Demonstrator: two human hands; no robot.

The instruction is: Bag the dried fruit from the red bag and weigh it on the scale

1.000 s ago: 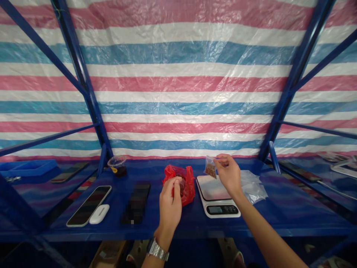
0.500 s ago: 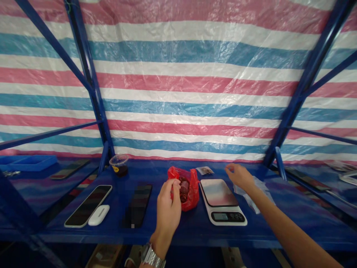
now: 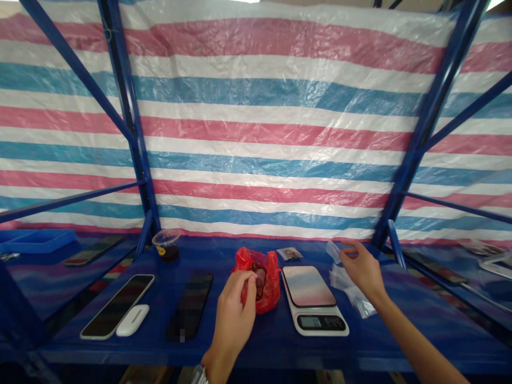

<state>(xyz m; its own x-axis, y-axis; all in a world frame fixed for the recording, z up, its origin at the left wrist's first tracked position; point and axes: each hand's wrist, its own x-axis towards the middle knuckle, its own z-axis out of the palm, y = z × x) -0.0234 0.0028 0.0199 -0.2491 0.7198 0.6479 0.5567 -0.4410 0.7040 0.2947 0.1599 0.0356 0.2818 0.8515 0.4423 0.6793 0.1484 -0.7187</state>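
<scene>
My left hand (image 3: 234, 306) is closed at the front left of a red plastic bag (image 3: 272, 296), its thumb and fingertips together over the rim. Whatever they hold, if anything, is hidden. Inside the open bag lie dark reddish-brown pieces and a small dark cylinder (image 3: 260, 277). To the right, my right hand (image 3: 362, 269) pinches a small clear plastic bag (image 3: 333, 250), which sticks out left of the fingertips. Below that hand lie more clear plastic bags (image 3: 358, 300). Between the hands stands a white kitchen scale (image 3: 310, 290) with a bare metal plate.
A small clear packet with brown bits (image 3: 289, 253) lies behind the scale. At left are a lidded cup of dark liquid (image 3: 167, 250), a phone (image 3: 118, 306), a white earbud case (image 3: 133, 320) and a dark phone (image 3: 194, 304). Blue frame posts (image 3: 138, 154) flank the blue table.
My right hand has moved right and slightly down, and a clear plastic bag now shows at its fingertips. My left hand stays by the red bag. The view has tilted up a little.
</scene>
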